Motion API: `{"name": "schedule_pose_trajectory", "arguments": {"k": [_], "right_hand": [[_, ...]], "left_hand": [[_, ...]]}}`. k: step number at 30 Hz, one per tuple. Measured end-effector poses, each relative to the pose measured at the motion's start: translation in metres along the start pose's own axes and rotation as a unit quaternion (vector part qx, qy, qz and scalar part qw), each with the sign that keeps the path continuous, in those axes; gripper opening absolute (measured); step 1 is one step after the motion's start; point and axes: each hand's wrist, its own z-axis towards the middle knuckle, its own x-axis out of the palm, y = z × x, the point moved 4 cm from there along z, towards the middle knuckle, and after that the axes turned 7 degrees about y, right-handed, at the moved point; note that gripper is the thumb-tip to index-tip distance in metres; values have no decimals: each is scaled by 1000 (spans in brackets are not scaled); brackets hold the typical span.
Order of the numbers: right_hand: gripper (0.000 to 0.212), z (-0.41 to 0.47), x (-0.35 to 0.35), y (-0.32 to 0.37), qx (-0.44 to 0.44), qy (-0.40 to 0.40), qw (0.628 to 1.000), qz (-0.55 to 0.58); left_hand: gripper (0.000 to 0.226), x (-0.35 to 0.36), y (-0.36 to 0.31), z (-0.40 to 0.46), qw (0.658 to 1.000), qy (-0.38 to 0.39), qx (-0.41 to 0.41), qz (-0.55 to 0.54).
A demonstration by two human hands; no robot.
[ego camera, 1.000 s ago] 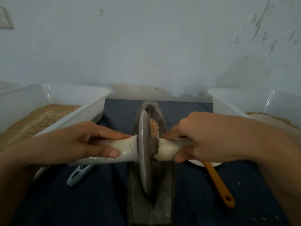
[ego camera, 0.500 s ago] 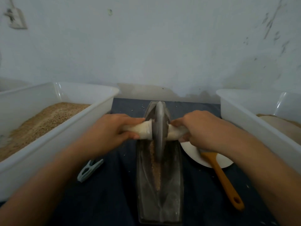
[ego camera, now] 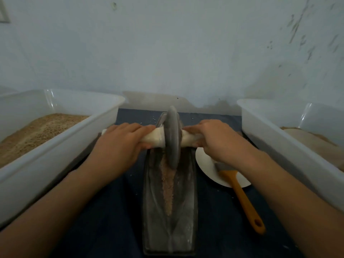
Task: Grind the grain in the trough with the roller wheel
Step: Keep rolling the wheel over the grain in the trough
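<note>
A long dark metal trough lies lengthwise in front of me on a dark cloth. A thin line of brown grain runs along its groove. The grey roller wheel stands upright in the far part of the trough, on a pale axle handle that sticks out on both sides. My left hand grips the left end of the handle. My right hand grips the right end. The trough's far tip is hidden behind the wheel.
A white tub holding brown grain stands at the left. A second white tub stands at the right. A white plate with an orange-handled brush lies right of the trough. A pale wall rises close behind.
The wheel has rolled away from me, from the near middle of the trough to its far end, with both hands on the handle. The trail of grain behind it is uncovered.
</note>
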Motion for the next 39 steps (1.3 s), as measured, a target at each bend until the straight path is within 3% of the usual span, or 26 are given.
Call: {"name": "schedule_pose_trajectory", "arguments": {"k": [3,6,9,11,14,16,19,21,25,27,30,35,37,39], "right_hand": [[54,-1,3,-4,-3,-8,1000,26],[51,-11,-5,6,-29,29,999,-13],[51,-32,-19,22,-68,72,994,-36],[53,-49,-29,29,-98,97,990,-23],[50,-59,-35,34,-124,99,987,-3],[50,-50,-30,31,-112,80,990,-8],[53,-22,-14,17,-70,42,997,-4],[56,-7,-2,7,-44,7,999,7],[57,1,9,-3,-22,-48,998,22],[53,-3,5,0,-28,-24,999,10],[43,-19,-8,16,-57,22,997,-57],[28,-60,-34,38,-132,78,987,-54],[27,-63,-34,41,-138,72,987,-37],[34,-49,-27,35,-110,49,992,-36]], "left_hand": [[49,-1,-1,4,999,-7,25,-23],[48,-9,8,-6,986,52,44,-152],[44,-19,16,-22,949,172,88,-248],[44,-25,16,-31,907,241,127,-320],[43,-30,16,-35,875,276,136,-374],[43,-24,16,-32,897,258,119,-338],[41,-12,17,-17,958,169,41,-229],[47,-5,15,-8,978,115,4,-172],[53,-3,4,2,996,-12,44,-72],[53,-4,4,0,994,-3,62,-93],[49,-10,12,-11,975,89,70,-193],[46,-27,18,-33,904,226,126,-341],[45,-28,19,-34,907,224,124,-334],[45,-22,19,-29,933,206,96,-280]]}}
